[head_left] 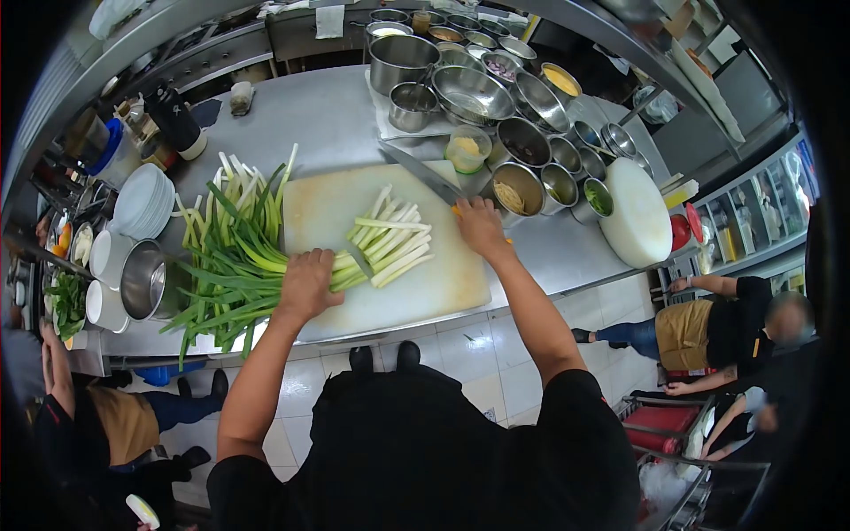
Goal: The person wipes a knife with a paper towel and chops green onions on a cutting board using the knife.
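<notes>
A bunch of green onions (257, 239) lies across the left part of the white cutting board (443, 288), its leaves spreading over the steel table. My left hand (307, 285) is closed over the stalks, pressing them at the board's left side. More pale stalks with white ends (398, 248) rest on the middle of the board. At the board's far right corner, my right hand (482, 227) is wrapped around the orange handle of a large knife (421, 171). The blade points away and to the left, over the board's far edge.
Steel bowls and pots (474, 93) crowd the far right, with a lidded plastic tub (467, 149) near the knife. A thick white round block (636, 212) stands at right. Stacked plates (143, 202) and a steel pot (152, 279) are at left. Other people stand on both sides.
</notes>
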`<state>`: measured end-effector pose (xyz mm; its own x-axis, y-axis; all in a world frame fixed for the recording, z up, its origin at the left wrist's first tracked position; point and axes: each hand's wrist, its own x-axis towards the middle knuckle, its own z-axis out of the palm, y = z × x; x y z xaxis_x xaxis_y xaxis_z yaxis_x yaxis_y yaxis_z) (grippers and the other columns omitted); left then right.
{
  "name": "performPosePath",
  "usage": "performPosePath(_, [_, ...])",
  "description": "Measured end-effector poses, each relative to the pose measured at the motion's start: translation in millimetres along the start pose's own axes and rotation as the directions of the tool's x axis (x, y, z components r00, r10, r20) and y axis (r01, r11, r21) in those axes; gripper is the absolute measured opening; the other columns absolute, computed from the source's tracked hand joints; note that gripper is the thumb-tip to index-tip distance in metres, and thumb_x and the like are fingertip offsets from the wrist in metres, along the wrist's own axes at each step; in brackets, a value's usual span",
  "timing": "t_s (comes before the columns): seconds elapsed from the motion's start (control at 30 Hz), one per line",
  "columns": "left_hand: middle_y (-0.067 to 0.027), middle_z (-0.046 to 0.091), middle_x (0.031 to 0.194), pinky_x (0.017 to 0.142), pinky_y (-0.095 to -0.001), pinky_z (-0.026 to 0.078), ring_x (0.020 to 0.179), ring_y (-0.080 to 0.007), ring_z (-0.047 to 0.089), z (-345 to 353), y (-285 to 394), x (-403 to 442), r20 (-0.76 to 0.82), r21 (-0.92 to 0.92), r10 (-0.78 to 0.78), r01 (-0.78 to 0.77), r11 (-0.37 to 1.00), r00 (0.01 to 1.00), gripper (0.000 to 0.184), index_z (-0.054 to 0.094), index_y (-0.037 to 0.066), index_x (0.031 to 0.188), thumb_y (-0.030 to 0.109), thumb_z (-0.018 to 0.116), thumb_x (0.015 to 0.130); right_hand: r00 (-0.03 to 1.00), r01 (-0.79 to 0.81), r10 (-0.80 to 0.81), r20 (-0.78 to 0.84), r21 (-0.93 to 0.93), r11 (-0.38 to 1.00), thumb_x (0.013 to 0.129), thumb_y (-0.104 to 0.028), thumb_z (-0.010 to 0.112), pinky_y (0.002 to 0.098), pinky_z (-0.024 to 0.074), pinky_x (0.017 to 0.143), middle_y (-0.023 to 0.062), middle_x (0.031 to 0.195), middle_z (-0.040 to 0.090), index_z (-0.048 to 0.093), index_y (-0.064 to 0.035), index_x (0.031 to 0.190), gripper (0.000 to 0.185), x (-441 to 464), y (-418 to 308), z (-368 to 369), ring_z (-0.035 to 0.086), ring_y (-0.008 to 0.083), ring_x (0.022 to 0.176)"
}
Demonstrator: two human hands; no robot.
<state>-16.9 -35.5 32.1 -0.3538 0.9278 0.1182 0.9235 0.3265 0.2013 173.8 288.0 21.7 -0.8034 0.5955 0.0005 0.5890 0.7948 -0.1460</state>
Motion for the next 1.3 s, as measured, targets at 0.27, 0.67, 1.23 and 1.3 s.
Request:
performPosePath(0.27, [-0.0144, 0.064, 0.099, 0.087, -0.0443, 0.046, 0.097, -0.0332, 0.062, 2, -1, 1, -0.002, 0.006, 0.009, -0.009, 1.000, 1.000, 0.059, 0.059, 0.003, 0.107, 0.030, 0.083, 0.061, 0.705, 0.686, -0.700, 0.112, 0.142, 0.714, 0.059, -0.042, 0.093, 0.0528, 0.0223, 0.122, 0.0247, 0.160, 0.029, 0.031, -0.0073, 0.157, 0.121, -2, -89, -48, 0.015, 0.0418, 0.154])
performPosePath(0.67, [-0.0186, 0.063, 0.096, 0.085, -0.0487, 0.045, 0.094, -0.0392, 0.060, 0, 0, 3, 0.025, -0.079, 0.031, -0.029, 0.996, 0.999, 0.063, 0.057, 0.002, 0.109, 0.027, 0.087, 0.059, 0.680, 0.672, -0.685, 0.261, 0.153, 0.725, 0.059, -0.043, 0.090, 0.0528, 0.0361, 0.110, 0.0234, 0.126, 0.057, 0.030, -0.0125, 0.158, 0.119, -6, -89, -4, 0.053, 0.0410, 0.121])
performPosePath(1.23, [-0.0186, 0.063, 0.104, 0.091, -0.0483, 0.045, 0.100, -0.0395, 0.060, 3, 3, 3, 0.017, -0.016, -0.010, 0.010, 1.000, 1.000, 0.063, 0.057, 0.001, 0.113, 0.027, 0.082, 0.062, 0.989, 0.008, -0.039, 0.144, 0.210, 0.978, 0.070, -0.026, 0.079, 0.0480, 0.0478, 0.092, 0.0252, 0.115, 0.062, 0.042, -0.0115, 0.150, 0.089, -126, -21, -23, 0.063, 0.0417, 0.105])
performPosePath(1.3, [-0.0188, 0.063, 0.104, 0.090, -0.0484, 0.045, 0.100, -0.0396, 0.060, 3, 2, 4, 0.004, -0.017, -0.003, 0.003, 1.000, 1.000, 0.063, 0.057, 0.001, 0.113, 0.028, 0.082, 0.062, 0.982, 0.093, -0.127, 0.143, 0.221, 0.971, 0.069, -0.026, 0.079, 0.0480, 0.0480, 0.091, 0.0242, 0.116, 0.062, 0.043, -0.0132, 0.149, 0.089, -122, -1, -22, 0.063, 0.0414, 0.105])
